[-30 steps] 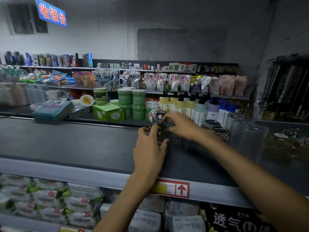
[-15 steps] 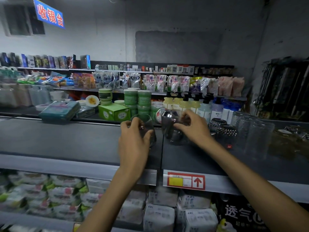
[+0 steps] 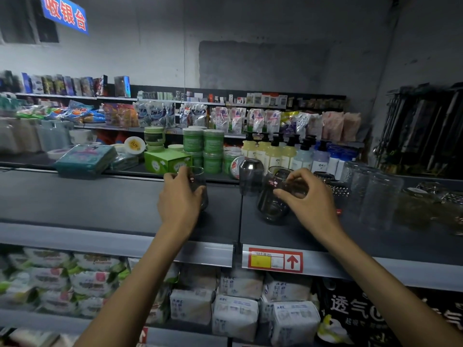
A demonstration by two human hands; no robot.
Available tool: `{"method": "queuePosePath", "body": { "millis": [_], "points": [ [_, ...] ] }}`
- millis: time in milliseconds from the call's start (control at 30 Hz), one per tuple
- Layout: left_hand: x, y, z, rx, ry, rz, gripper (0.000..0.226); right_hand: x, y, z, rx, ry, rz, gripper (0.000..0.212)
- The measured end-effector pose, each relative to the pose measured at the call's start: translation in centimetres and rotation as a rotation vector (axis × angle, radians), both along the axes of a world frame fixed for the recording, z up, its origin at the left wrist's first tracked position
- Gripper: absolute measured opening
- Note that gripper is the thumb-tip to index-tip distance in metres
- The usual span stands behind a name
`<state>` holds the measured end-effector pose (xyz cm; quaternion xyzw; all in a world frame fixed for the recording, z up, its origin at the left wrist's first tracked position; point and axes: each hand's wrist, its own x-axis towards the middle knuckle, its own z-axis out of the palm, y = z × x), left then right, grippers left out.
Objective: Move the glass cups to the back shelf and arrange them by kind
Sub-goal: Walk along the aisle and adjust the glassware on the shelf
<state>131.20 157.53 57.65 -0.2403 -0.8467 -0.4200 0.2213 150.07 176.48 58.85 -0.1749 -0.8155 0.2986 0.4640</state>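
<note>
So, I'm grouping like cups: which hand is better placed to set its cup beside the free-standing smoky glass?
Right, probably. The right hand holds its tilted cup just beside the free-standing smoky glass; the left hand and its upright cup sit farther left, past the shelf seam.

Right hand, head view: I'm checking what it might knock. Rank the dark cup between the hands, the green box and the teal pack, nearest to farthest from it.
1. Dark cup: just left of the right hand, behind the held cup.
2. Green box: farther left, at the shelf's back edge.
3. Teal pack: far left, also at the back.
</note>
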Motion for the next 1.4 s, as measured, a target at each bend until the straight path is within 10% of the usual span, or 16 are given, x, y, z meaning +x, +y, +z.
{"method": "queuePosePath", "body": {
  "millis": [333, 533, 833, 1400],
  "points": [
    [4.6, -0.7, -1.4, 0.105, 0.345, -0.118, 0.044, 1.3, -1.1, 0.3, -0.222, 0.175, 0.157, 0.028],
    [8.7, 0.1, -1.8, 0.266, -0.102, -0.637, 0.073, 1.9, -3.2, 0.6, -0.773, 0.320, 0.436, 0.022],
    [8.8, 0.6, -1.2, 0.395, -0.147, -0.624, 0.077, 0.0, -4.5, -1.0, -1.327, 0.408, 0.690, 0.041],
    [4.3, 5.7, 1.7, 0.053, -0.114, -0.350, 0.081, -0.6, -3.5, -5.2, 0.056, -0.325, 0.044, 0.029]
  ]
}}
